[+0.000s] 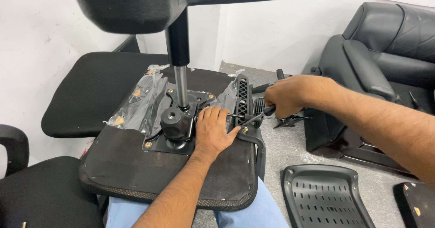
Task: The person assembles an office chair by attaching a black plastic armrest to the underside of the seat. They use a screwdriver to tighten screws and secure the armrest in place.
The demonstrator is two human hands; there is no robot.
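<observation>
An upturned chair seat (136, 173) is held on the lap, its metal plate (156, 143) already bolted on. The left hand (213, 130) is pressed flat, open, beside it. A screwdriver (253, 118) is gripped by the right hand (290, 96) at the armrest bracket (244, 102), whose fastening looks unfinished.

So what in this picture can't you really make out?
Head view:
- Tip of the screwdriver: too small to tell if it sits in the bolt.
- Seat plate: partly covered by the left hand.
- Right hand: hides the tool's handle.
- Chair base: cut off by the top edge, blurred.
</observation>
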